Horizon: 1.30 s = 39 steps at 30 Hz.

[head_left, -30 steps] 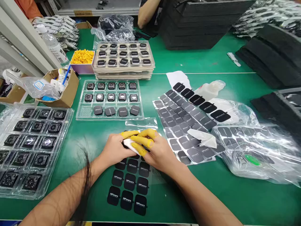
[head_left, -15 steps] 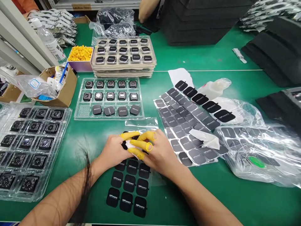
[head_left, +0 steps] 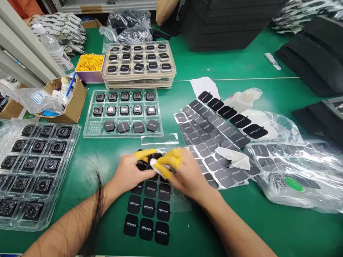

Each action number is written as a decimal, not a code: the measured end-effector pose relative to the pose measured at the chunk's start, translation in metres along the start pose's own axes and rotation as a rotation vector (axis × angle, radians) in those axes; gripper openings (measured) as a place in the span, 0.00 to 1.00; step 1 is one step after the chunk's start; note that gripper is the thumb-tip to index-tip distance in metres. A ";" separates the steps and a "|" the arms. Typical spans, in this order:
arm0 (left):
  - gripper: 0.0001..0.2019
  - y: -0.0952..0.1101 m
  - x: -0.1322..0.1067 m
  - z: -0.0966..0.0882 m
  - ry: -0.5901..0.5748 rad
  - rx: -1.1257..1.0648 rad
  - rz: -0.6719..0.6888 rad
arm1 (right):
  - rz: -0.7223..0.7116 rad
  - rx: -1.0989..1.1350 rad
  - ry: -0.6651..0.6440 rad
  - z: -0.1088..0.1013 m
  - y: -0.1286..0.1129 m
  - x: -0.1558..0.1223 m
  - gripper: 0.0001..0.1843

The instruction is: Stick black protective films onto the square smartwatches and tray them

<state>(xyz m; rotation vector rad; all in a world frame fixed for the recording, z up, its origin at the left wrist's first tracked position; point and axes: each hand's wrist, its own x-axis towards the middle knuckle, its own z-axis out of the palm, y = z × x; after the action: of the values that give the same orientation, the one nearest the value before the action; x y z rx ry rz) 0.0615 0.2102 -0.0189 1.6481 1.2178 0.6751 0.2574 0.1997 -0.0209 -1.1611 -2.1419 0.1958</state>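
My left hand (head_left: 128, 173) is closed around a small black square watch body (head_left: 154, 157), its fingertips in yellow finger cots. My right hand (head_left: 184, 173), also in yellow cots, pinches a small white cloth (head_left: 154, 163) against the watch body. Both hands hover over a clear sheet of black screen stickers (head_left: 148, 210) printed with white lettering, lying on the green table near the front edge.
A clear tray of watch bodies (head_left: 123, 111) lies behind my hands, beige stacked trays (head_left: 139, 64) behind it. A larger tray (head_left: 29, 167) is at left, a cardboard box (head_left: 68, 101) beside it. Sticker sheets (head_left: 211, 142) and plastic bags (head_left: 294, 171) spread right. Another person's arm (head_left: 163, 10) is at the far edge.
My right hand has shifted slightly right and the white cloth has slid over the watch body, which now shows more between my fingertips. The view has tilted a little downward.
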 end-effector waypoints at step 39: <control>0.31 0.001 0.006 -0.001 0.126 -0.667 -0.164 | 0.530 0.436 0.226 0.011 -0.006 -0.015 0.10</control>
<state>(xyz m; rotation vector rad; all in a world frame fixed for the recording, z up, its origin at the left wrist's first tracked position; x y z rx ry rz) 0.0625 0.2159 -0.0182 0.9557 1.0441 0.9642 0.2517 0.1864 -0.0342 -1.3788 -1.4618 0.6944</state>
